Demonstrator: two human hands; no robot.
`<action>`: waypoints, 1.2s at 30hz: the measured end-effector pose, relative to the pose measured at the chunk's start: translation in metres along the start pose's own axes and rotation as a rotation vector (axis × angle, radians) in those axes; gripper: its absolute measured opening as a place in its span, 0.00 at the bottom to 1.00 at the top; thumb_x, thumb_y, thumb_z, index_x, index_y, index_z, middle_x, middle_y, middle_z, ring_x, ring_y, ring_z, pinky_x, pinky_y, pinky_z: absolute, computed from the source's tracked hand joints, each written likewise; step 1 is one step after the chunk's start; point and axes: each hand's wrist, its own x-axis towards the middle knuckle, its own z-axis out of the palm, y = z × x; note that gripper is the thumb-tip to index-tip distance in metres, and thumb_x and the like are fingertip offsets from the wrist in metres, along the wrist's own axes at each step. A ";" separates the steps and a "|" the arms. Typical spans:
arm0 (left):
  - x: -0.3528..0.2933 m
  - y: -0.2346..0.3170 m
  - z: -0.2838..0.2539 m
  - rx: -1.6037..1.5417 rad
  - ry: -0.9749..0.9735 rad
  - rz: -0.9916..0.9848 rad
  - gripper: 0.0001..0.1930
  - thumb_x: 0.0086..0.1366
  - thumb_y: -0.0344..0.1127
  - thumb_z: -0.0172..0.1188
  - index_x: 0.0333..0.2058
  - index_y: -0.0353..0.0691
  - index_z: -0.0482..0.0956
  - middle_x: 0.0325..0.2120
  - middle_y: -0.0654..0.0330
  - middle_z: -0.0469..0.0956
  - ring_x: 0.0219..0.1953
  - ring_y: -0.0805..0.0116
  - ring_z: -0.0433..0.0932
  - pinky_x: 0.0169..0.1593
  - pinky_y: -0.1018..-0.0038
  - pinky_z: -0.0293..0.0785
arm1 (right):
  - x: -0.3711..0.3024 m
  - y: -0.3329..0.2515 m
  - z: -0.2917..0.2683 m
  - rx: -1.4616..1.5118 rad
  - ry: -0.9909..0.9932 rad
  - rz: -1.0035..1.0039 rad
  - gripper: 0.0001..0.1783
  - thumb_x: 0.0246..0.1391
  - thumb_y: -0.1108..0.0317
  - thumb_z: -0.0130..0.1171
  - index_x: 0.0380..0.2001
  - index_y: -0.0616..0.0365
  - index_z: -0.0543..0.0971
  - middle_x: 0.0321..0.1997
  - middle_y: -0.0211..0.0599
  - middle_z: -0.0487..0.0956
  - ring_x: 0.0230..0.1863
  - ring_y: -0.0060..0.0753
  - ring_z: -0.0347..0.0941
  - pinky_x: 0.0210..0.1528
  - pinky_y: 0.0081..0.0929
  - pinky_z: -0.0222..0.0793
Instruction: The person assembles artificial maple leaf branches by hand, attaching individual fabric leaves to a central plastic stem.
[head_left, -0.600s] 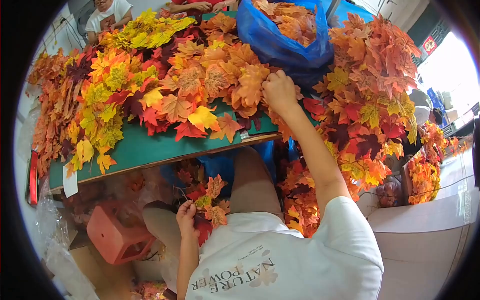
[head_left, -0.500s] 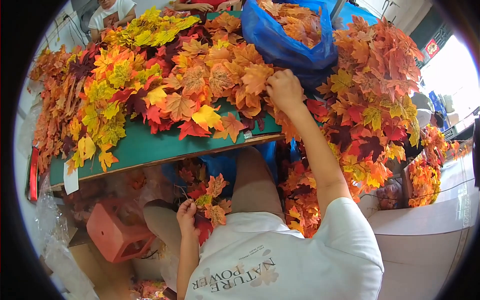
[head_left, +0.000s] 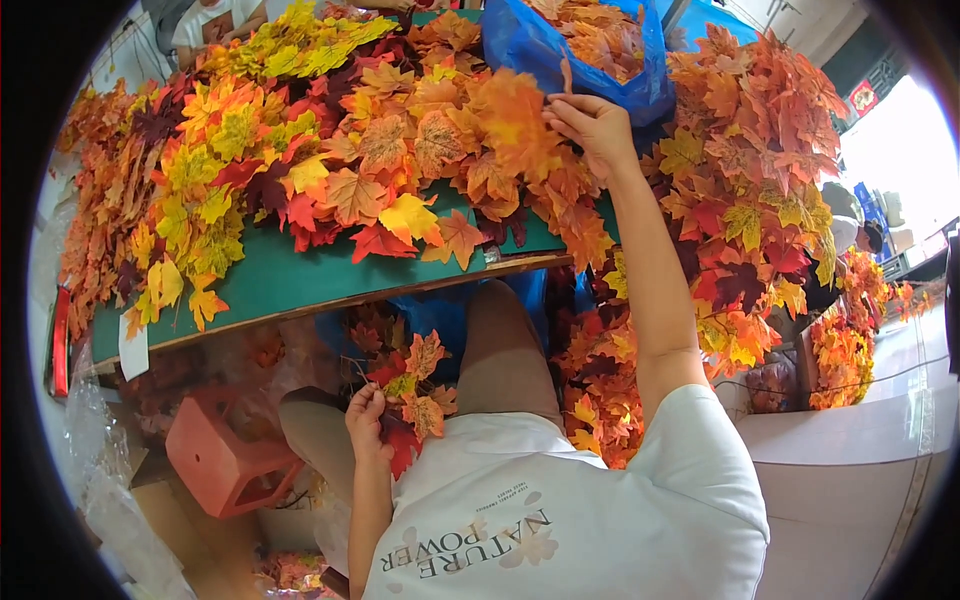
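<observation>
My right hand is raised over the table's right part, near the blue bag. Thumb and fingers pinch an orange artificial maple leaf, blurred by motion, above the heap of orange leaves. Low in my lap, my left hand is closed on a small bunch of artificial leaves, orange, red and yellow-green, with thin stems sticking up past the fingers. Under it hangs a dark red leaf. The far side of that grip is hidden.
Heaps of coloured leaves cover much of the green table. A blue plastic bag of leaves stands at the back. Leaf garlands hang at right. A red stool sits below left. People work across the table.
My right hand has lifted from the orange heap, rising slightly and to the right, with a leaf now in its fingers. My left hand keeps its bunch in nearly the same place.
</observation>
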 end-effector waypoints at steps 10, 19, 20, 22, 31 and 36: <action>0.008 0.019 -0.021 -0.058 -0.189 0.120 0.11 0.61 0.26 0.54 0.43 0.33 0.70 0.34 0.60 0.74 0.32 0.72 0.72 0.39 0.76 0.70 | -0.143 0.024 0.135 0.586 -0.279 0.130 0.07 0.43 0.77 0.61 0.26 0.60 0.73 0.23 0.32 0.76 0.25 0.24 0.75 0.25 0.23 0.71; -0.034 0.053 0.058 0.100 -0.136 0.287 0.10 0.60 0.25 0.56 0.41 0.31 0.73 0.37 0.57 0.76 0.38 0.71 0.77 0.41 0.78 0.73 | -0.244 0.106 0.181 0.185 -0.288 0.142 0.11 0.43 0.76 0.64 0.33 0.61 0.76 0.29 0.32 0.78 0.29 0.23 0.75 0.32 0.21 0.73; -0.035 0.055 0.058 0.118 -0.128 0.274 0.10 0.60 0.23 0.55 0.41 0.30 0.72 0.37 0.56 0.76 0.37 0.70 0.77 0.41 0.79 0.73 | -0.246 0.104 0.181 0.348 -0.324 0.359 0.12 0.43 0.76 0.64 0.33 0.62 0.76 0.29 0.32 0.77 0.29 0.22 0.75 0.31 0.20 0.73; -0.042 0.059 0.059 0.086 -0.120 0.320 0.09 0.60 0.24 0.56 0.39 0.30 0.71 0.35 0.56 0.76 0.33 0.72 0.76 0.39 0.80 0.73 | -0.251 0.102 0.183 0.505 -0.374 0.602 0.12 0.44 0.75 0.65 0.34 0.62 0.76 0.29 0.32 0.77 0.30 0.21 0.75 0.30 0.18 0.72; -0.055 0.070 0.054 0.036 -0.128 0.328 0.10 0.60 0.25 0.57 0.40 0.30 0.71 0.32 0.57 0.75 0.30 0.73 0.75 0.37 0.80 0.72 | -0.257 0.072 0.195 0.622 -0.258 0.758 0.14 0.47 0.75 0.63 0.38 0.63 0.73 0.29 0.32 0.76 0.27 0.20 0.73 0.27 0.13 0.69; -0.057 0.069 0.057 0.004 -0.123 0.315 0.10 0.59 0.24 0.57 0.40 0.29 0.71 0.33 0.57 0.75 0.31 0.72 0.75 0.37 0.80 0.72 | -0.261 0.077 0.194 0.652 -0.260 0.796 0.15 0.46 0.75 0.64 0.38 0.64 0.74 0.30 0.35 0.77 0.29 0.22 0.74 0.27 0.17 0.71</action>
